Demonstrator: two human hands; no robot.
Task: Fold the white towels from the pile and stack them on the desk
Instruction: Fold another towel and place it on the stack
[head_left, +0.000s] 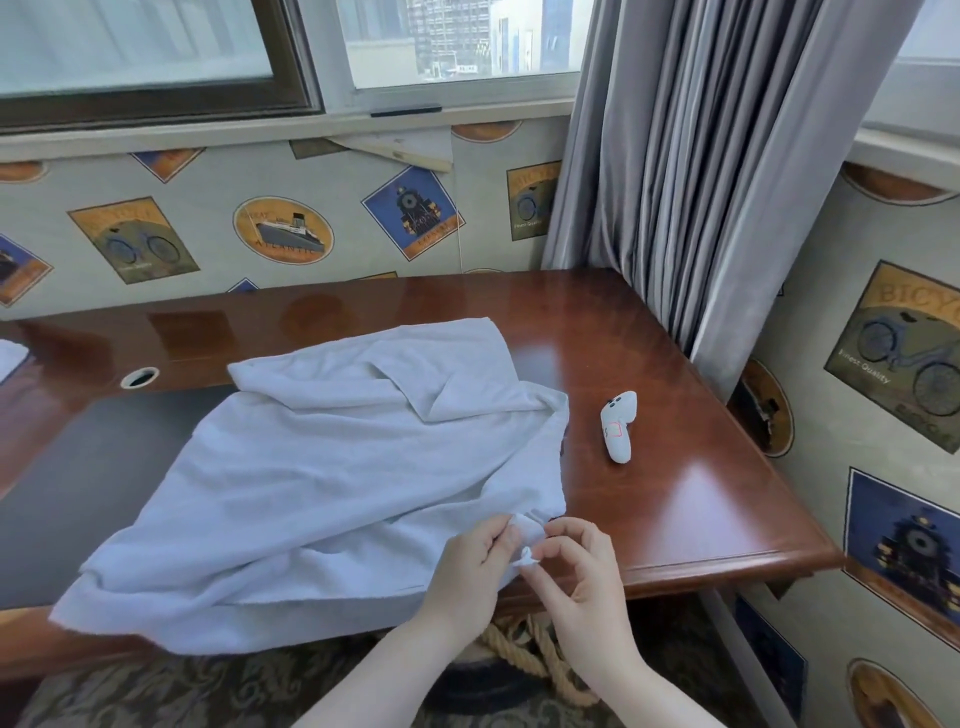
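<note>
- Polished reddish wood made up the bench (675, 499), set under a window with a grey curtain (691, 182) at two o'clock and picture-print wallpaper behind.
- One white towel (322, 467) lay spread and rumpled across the middle of the bench, its near edge hanging over the front at seven o'clock, its far corner flipped back on itself.
- Both hands met at the towel's near right corner, at five o'clock: the left hand (475, 558) pinched the corner between curled fingers, and the right hand (576, 564) pinched the small tag or hem tip just beside it.
- Risks, as I judged them: with so much cloth overhanging, a lift by one corner could have dragged the whole towel off the bench; a sweeping fold could also have knocked the small white toy (618, 426) at three o'clock.
- Count: one towel being handled, a sliver of another white cloth (11, 356) at nine o'clock, one toy, one cable hole (139, 377), two hands.
</note>
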